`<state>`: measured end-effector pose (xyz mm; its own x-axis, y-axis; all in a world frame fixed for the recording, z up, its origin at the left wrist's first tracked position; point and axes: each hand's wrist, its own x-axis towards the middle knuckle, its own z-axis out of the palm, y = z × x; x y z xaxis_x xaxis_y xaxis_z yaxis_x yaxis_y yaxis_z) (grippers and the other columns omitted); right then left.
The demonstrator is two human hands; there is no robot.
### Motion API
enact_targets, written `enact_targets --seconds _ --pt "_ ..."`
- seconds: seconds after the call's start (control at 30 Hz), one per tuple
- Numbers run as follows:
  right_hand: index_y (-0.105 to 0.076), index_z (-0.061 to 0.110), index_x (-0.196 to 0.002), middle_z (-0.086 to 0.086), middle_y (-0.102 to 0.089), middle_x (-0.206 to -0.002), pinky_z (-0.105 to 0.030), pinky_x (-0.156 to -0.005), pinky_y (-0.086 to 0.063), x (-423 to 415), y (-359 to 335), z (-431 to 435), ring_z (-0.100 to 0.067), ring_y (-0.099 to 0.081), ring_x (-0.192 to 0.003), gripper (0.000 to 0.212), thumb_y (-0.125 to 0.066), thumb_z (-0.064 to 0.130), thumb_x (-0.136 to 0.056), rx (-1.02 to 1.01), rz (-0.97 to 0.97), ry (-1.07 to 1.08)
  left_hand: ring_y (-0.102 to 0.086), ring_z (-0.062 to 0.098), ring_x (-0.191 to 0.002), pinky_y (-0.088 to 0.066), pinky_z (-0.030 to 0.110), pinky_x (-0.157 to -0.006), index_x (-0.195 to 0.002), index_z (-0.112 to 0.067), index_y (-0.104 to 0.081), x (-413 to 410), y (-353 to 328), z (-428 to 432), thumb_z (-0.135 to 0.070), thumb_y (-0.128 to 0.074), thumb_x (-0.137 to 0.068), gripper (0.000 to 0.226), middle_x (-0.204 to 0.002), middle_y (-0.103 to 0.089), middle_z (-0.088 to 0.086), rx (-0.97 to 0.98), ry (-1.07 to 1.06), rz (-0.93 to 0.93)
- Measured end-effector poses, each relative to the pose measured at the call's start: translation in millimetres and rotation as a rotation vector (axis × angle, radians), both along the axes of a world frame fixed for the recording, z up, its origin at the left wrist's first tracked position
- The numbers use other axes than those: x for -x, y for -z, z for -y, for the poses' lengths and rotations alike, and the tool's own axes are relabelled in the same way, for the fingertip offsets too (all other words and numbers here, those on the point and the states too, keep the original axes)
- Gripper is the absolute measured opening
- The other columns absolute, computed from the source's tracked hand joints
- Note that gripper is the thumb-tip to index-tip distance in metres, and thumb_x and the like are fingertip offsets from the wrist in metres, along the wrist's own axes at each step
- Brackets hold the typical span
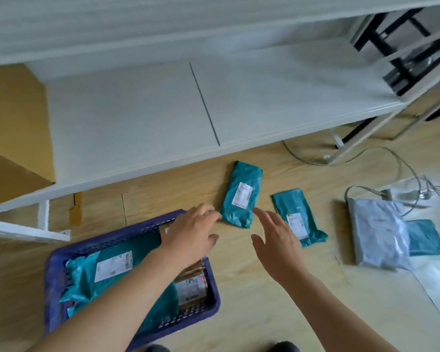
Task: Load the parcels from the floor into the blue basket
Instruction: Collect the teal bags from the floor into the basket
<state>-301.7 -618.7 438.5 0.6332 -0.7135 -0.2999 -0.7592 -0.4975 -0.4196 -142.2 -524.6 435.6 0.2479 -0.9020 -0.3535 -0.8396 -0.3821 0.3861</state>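
The blue basket [54, 278] stands on the wooden floor at the lower left and holds a large teal parcel [87, 278] and a brown parcel [191, 288]. A teal parcel with a white label [241, 194] lies on the floor just beyond the basket. My left hand [191, 235] reaches over the basket's far corner, fingers extended, fingertips at that parcel's near left edge. My right hand [277, 240] hovers open, its fingertips close to that parcel's near right corner. A second teal parcel [297, 214] lies partly behind my right hand. Further right a grey parcel [379, 232] overlaps another teal parcel [427, 237].
A low white shelf board [163, 110] overhangs the floor right behind the parcels, with white legs [361, 138] at its right. Grey cables [401, 168] trail across the floor at right. A cardboard box [8, 174] sits at far left.
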Motion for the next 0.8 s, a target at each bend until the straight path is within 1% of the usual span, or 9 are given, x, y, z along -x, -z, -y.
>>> enact_targets --seconds 0.17,0.3,0.5,0.67,0.8 --pt "-0.03 0.03 -0.144 0.004 -0.041 -0.143 -0.03 -0.099 -0.035 76.9 -20.6 41.4 -0.018 -0.04 -0.128 0.055 -0.051 0.026 -0.094 -0.018 -0.019 0.109 -0.039 0.016 -0.128 -0.036 0.029 -0.101 -0.136 -0.025 -0.041 70.1 -23.0 60.5 -0.032 -0.052 -0.093 0.046 -0.143 -0.035 -0.008 0.014 0.099 0.015" --pt "-0.035 0.028 -0.142 0.001 -0.047 -0.137 -0.029 -0.096 -0.037 141.6 -38.7 84.9 -0.02 -0.044 -0.124 0.049 -0.049 0.026 -0.094 -0.009 -0.033 0.163 -0.041 0.016 -0.126 -0.038 0.03 -0.1 -0.136 -0.025 -0.043 131.5 -39.7 109.7 -0.032 -0.051 -0.092 0.045 -0.142 -0.035 -0.008 0.011 0.124 -0.006" --pt "-0.043 0.03 -0.135 0.003 -0.053 -0.129 -0.029 -0.091 -0.04 226.9 -51.5 134.5 -0.018 -0.049 -0.118 0.042 -0.047 0.027 -0.094 -0.021 -0.069 0.25 -0.04 0.013 -0.127 -0.037 0.03 -0.101 -0.136 -0.027 -0.041 211.9 -57.0 169.4 -0.028 -0.051 -0.092 0.045 -0.14 -0.038 -0.009 0.005 0.16 -0.032" --pt "-0.044 0.03 -0.135 0.006 -0.052 -0.131 -0.027 -0.089 -0.042 276.2 -54.0 163.9 -0.017 -0.05 -0.119 0.042 -0.047 0.025 -0.094 -0.034 -0.053 0.311 -0.04 0.014 -0.127 -0.037 0.031 -0.102 -0.138 -0.029 -0.038 255.5 -52.3 207.5 -0.025 -0.055 -0.088 0.053 -0.14 -0.037 -0.009 -0.036 0.208 -0.029" --pt "-0.051 0.022 -0.124 0.001 -0.057 -0.122 -0.024 -0.073 -0.035 310.9 -44.1 185.9 -0.02 -0.054 -0.111 0.033 -0.045 0.02 -0.091 -0.052 -0.108 0.335 -0.039 0.013 -0.128 -0.034 0.026 -0.099 -0.141 -0.029 -0.033 290.3 -48.2 238.7 -0.024 -0.057 -0.087 0.059 -0.141 -0.035 -0.009 -0.052 0.259 -0.056"
